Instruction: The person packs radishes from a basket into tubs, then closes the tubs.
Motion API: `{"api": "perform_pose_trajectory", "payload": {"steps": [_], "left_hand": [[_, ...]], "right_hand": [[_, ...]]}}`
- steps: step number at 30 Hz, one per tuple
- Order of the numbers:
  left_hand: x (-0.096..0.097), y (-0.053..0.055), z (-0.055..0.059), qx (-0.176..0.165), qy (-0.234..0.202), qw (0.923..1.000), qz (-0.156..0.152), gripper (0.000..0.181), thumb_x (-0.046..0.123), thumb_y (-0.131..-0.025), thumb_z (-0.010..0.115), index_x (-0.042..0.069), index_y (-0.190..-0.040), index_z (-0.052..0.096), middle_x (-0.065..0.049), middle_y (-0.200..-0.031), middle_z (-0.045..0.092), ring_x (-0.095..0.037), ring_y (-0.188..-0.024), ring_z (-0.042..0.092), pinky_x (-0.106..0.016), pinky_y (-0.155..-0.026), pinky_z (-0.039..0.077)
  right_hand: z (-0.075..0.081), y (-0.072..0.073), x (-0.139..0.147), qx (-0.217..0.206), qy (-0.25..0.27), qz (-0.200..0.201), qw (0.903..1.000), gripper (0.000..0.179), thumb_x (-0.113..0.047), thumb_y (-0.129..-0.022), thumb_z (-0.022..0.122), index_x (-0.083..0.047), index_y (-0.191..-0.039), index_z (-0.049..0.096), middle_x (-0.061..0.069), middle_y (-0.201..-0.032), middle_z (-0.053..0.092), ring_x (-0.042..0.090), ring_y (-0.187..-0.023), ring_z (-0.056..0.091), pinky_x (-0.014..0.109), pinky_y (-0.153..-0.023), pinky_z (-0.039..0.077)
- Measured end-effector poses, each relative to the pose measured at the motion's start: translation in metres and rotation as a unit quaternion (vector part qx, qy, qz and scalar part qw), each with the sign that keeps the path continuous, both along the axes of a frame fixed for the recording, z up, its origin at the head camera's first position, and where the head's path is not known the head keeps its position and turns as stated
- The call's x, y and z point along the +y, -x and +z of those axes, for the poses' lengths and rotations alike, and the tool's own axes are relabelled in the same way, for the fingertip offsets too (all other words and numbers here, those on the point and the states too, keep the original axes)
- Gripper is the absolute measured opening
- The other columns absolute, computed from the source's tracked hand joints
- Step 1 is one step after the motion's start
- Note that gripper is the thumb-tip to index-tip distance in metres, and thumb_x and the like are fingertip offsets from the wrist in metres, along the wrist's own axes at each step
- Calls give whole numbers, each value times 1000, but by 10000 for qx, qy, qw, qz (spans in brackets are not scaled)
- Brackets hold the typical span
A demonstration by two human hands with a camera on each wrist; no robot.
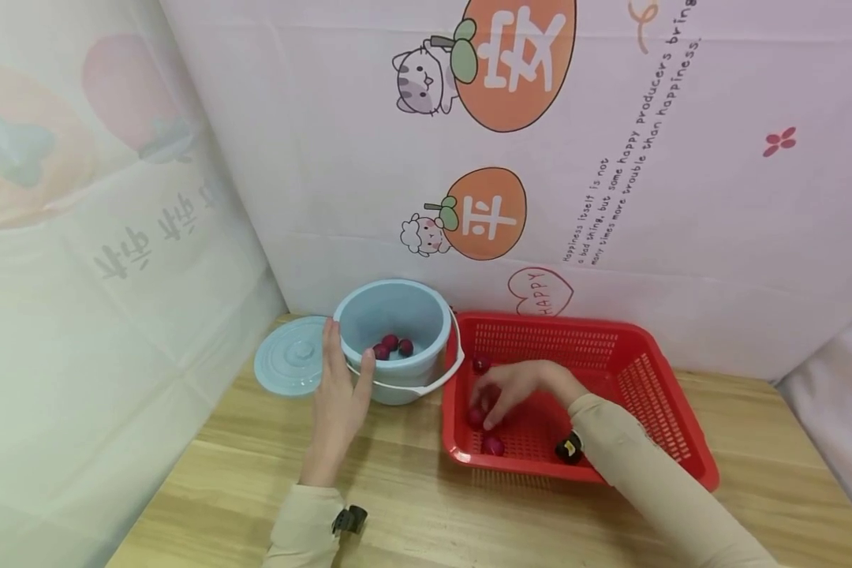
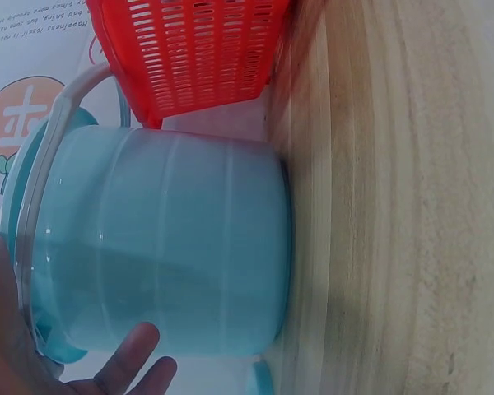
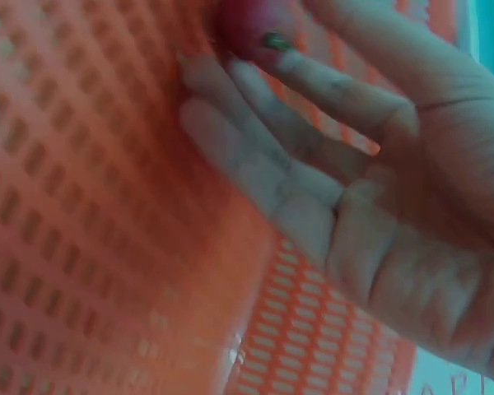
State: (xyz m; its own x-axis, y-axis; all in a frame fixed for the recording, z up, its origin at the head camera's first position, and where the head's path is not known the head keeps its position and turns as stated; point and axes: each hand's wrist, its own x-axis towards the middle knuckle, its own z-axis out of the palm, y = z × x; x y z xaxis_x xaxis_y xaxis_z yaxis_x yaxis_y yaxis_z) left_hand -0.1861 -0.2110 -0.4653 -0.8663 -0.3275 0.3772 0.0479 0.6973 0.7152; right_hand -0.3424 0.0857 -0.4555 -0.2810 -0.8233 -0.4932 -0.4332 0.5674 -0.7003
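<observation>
My left hand [image 1: 341, 402] rests at the near left side of a light blue bucket [image 1: 397, 379], fingers straight along its rim and thumb raised in front. Three round red radishes [image 1: 405, 347] lie inside the bucket. Over the left part of a red plastic basket [image 1: 681, 426], my right hand [image 1: 514, 388] reaches down with thumb and fingers around a radish [image 1: 476, 416]. A green stem stub shows on that radish [image 3: 251, 29] in the right wrist view, between thumb and fingertips. Two other radishes lie in the basket, one behind [image 1: 481, 363] and one nearer [image 1: 493, 446].
The bucket's blue lid [image 1: 291, 359] lies on the wooden table [image 1: 412, 505], left of the bucket. A white handle [image 1: 426, 388] hangs down across the bucket's front, reaching toward the basket. Printed cloth [image 1: 355, 181] hangs behind and at the sides.
</observation>
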Motion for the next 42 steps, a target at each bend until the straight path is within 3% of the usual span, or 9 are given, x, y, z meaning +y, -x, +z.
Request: {"api": "perform_pose_trajectory", "payload": {"steps": [4, 10, 20, 26, 29, 34, 38, 42], "left_hand": [[1, 0, -1, -15, 18, 10000, -17, 79, 56, -111, 43, 19, -172, 9, 2, -178, 7, -42, -128, 59, -48, -62, 53], [1, 0, 0, -16, 17, 10000, -15, 79, 56, -111, 43, 20, -172, 9, 4, -178, 7, -43, -129, 58, -54, -68, 55], [2, -2, 0, -49, -45, 10000, 15, 80, 57, -110, 44, 19, -172, 9, 3, -178, 7, -42, -143, 49, -63, -81, 56], [0, -3, 0, 6, -41, 10000, 48, 79, 55, -110, 45, 19, -172, 9, 5, -178, 6, -41, -146, 45, -67, -89, 53], [-1, -3, 0, 7, -20, 10000, 45, 80, 56, -110, 45, 19, -172, 10, 5, -178, 6, -40, -147, 43, -68, -93, 52], [-1, -1, -1, -34, -2, 10000, 17, 81, 57, -110, 43, 19, -172, 9, 5, -178, 4, -38, -150, 41, -67, -94, 52], [1, -1, -1, -39, 13, 10000, 14, 81, 57, -110, 44, 18, -172, 9, 6, -178, 4, -39, -148, 43, -66, -90, 54], [1, -1, -1, -7, 7, 10000, 0, 80, 56, -110, 44, 17, -172, 10, 6, -178, 5, -41, -146, 45, -66, -88, 55]], "right_hand": [[-5, -7, -5, 40, -224, -62, 9997, 36, -19, -91, 84, -14, -122, 68, 0, -107, 65, 16, -98, 62, 34, -85, 57], [-7, -8, -6, 86, -292, -230, 9993, 29, -17, -92, 83, -15, -116, 68, 1, -100, 66, 16, -89, 65, 37, -81, 59], [-6, -3, -7, -30, -270, -12, 9996, 27, -17, -94, 80, -12, -118, 68, 0, -98, 68, 15, -86, 68, 37, -80, 61], [-8, -1, -10, -87, -59, 224, 9997, 28, -16, -94, 80, -7, -118, 68, -2, -94, 69, 11, -83, 66, 31, -78, 59], [-7, 0, -11, 62, 23, 202, 9998, 27, -17, -93, 81, -9, -116, 70, -3, -95, 69, 10, -86, 65, 30, -80, 58], [0, 10, -3, 362, 425, -71, 9984, 30, -19, -92, 83, -7, -116, 72, -2, -104, 72, 13, -98, 66, 32, -88, 56], [10, 20, 8, -113, 1100, -609, 9920, 34, -15, -94, 81, -1, -123, 69, 10, -114, 73, 22, -106, 69, 37, -93, 58], [21, 26, 17, -445, 1691, -1237, 9768, 36, -14, -95, 81, -4, -127, 68, 15, -121, 72, 27, -112, 70, 45, -98, 57]]}}
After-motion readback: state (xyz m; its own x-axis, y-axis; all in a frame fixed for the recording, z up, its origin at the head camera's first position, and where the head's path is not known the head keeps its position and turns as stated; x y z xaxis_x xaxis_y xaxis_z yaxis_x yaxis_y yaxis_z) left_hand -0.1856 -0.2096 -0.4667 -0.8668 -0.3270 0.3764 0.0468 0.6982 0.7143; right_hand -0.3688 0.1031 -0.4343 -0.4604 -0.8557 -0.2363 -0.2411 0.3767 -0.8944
